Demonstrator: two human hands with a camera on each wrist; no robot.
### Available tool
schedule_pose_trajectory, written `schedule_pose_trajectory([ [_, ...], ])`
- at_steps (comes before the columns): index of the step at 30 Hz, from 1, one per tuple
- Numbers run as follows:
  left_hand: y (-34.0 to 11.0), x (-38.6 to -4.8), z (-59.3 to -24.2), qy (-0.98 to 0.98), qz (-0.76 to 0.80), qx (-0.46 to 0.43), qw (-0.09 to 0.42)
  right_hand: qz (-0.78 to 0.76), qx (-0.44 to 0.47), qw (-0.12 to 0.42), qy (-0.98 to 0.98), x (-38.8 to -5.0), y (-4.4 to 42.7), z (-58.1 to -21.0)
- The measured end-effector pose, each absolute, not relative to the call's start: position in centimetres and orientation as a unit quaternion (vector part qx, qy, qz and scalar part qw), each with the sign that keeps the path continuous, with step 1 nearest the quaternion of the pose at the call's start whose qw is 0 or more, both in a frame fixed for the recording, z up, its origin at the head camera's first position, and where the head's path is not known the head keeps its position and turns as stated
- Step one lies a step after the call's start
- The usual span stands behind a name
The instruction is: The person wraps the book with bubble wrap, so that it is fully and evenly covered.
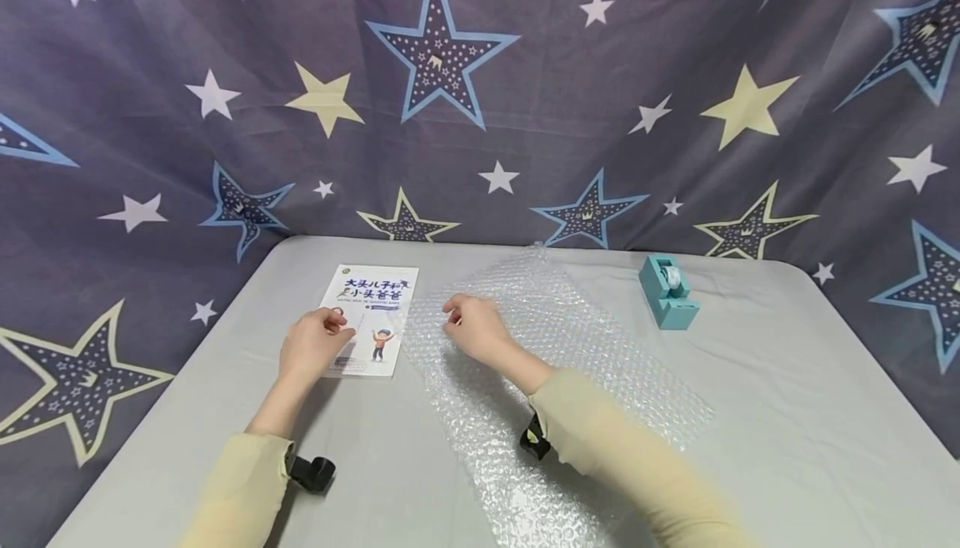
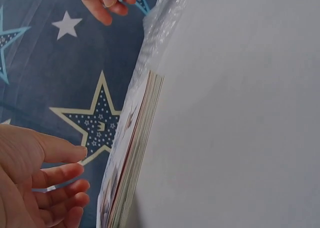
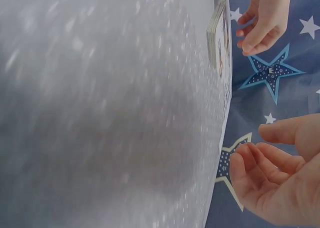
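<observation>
A white paperback book (image 1: 386,315) with blue lettering and a cartoon child lies flat on the left part of the table. My left hand (image 1: 311,344) hovers over its left side, fingers loosely bent and nothing in them. In the left wrist view a gap shows between this hand (image 2: 35,180) and the book's page edges (image 2: 136,153). A sheet of clear bubble wrap (image 1: 570,323) lies slantwise beside the book. Above its left part my right hand (image 1: 480,331) hangs with relaxed fingers; the right wrist view shows that hand (image 3: 280,173) holding nothing.
A teal tape dispenser (image 1: 667,294) with a roll of tape stands at the back right, beyond the bubble wrap. A grey cloth covers the table (image 1: 772,415). Behind its far edge hangs a dark curtain (image 1: 540,115) printed with stars.
</observation>
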State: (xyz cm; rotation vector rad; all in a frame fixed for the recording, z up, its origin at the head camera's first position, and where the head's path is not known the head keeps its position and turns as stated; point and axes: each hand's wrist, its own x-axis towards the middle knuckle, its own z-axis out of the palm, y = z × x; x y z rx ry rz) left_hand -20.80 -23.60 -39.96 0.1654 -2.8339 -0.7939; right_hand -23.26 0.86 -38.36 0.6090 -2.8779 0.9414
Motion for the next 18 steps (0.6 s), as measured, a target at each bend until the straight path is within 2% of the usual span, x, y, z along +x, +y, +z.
schedule_pose_trajectory([
  [11,-24.9,-21.3,-40.8,-0.948,-0.290,0.067,0.112,0.344,0.191,0.001,-0.919,-22.5,-1.8,-39.3],
  [18,-25.5,-21.6,-40.8,-0.949,-0.292,0.087,0.085,0.385,0.159,-0.041,-0.908,-22.2,-3.0,-40.1],
])
